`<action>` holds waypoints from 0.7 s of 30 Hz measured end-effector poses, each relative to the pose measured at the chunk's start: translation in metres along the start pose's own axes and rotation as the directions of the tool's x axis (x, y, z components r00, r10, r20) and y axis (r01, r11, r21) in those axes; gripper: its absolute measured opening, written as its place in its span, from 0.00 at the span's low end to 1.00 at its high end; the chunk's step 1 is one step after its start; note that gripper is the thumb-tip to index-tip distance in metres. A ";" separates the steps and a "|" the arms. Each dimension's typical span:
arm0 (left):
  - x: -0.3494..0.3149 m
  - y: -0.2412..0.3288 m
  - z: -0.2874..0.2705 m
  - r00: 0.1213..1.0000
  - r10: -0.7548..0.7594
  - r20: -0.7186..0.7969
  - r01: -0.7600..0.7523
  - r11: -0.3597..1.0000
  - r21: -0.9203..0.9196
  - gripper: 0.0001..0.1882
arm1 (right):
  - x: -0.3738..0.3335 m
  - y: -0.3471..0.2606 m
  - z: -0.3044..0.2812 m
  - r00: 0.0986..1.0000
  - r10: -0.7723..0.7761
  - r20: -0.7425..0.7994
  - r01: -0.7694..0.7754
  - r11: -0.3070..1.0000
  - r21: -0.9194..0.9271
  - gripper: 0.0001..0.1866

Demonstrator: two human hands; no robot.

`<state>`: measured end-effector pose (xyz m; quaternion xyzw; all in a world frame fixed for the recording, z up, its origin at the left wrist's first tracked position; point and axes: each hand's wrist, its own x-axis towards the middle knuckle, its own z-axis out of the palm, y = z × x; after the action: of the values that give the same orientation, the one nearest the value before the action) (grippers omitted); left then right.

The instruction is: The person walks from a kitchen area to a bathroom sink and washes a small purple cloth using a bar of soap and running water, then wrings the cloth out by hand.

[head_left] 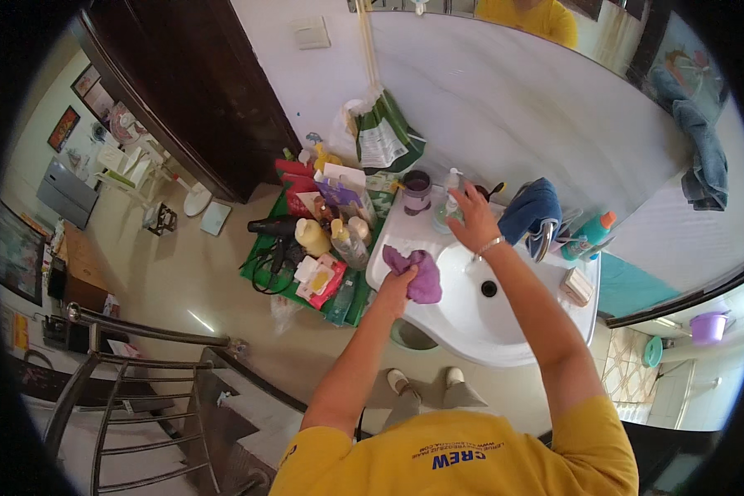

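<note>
While left hand clamps purple cloth on white sink rim, right hand closes on soap bottle just beyond. Judgement: press pump steadily, keep cloth bunched below spout, avoid mug beside.

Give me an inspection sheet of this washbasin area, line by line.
Surface: white washbasin, bowl bare around the drain.
Job's things: purple cloth on the basin's left rim; clear pump bottle at the back.
Clutter: bottles and packets on the green stand; dark mug; blue towel over the tap.
Grippers: left hand grips the cloth; right hand on the pump bottle.
Cables: black hair dryer cord coiled on the stand.
Surroundings: mirror, dark door, stair railing.
</note>
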<state>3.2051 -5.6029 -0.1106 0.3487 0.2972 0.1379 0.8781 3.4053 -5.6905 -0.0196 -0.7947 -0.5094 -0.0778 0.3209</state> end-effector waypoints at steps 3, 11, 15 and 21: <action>-0.024 0.039 0.019 0.999 0.002 0.044 0.013 0.938 -0.348 0.18 | 0.056 -0.045 -0.004 0.997 -0.053 0.057 0.048 0.994 0.101 0.29; -0.086 0.162 -0.033 0.922 0.348 -0.168 -0.386 0.848 -0.362 0.21 | 0.135 -0.108 0.073 0.955 -0.277 -0.103 0.292 0.940 0.179 0.29; -0.141 0.189 -0.139 0.776 0.438 -0.453 -0.603 0.725 -0.332 0.21 | 0.247 -0.158 0.096 0.912 -0.353 -0.211 0.351 0.935 -0.049 0.32; -0.227 0.220 -0.313 0.546 0.356 -0.759 -0.774 0.560 -0.294 0.18 | 0.395 -0.194 0.101 0.829 -0.448 -0.335 0.139 0.745 -0.652 0.34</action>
<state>2.8256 -5.3809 -0.0427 0.0636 0.3685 0.6251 0.6851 3.4033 -5.2776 0.1633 -0.7171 -0.4860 -0.4771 0.1481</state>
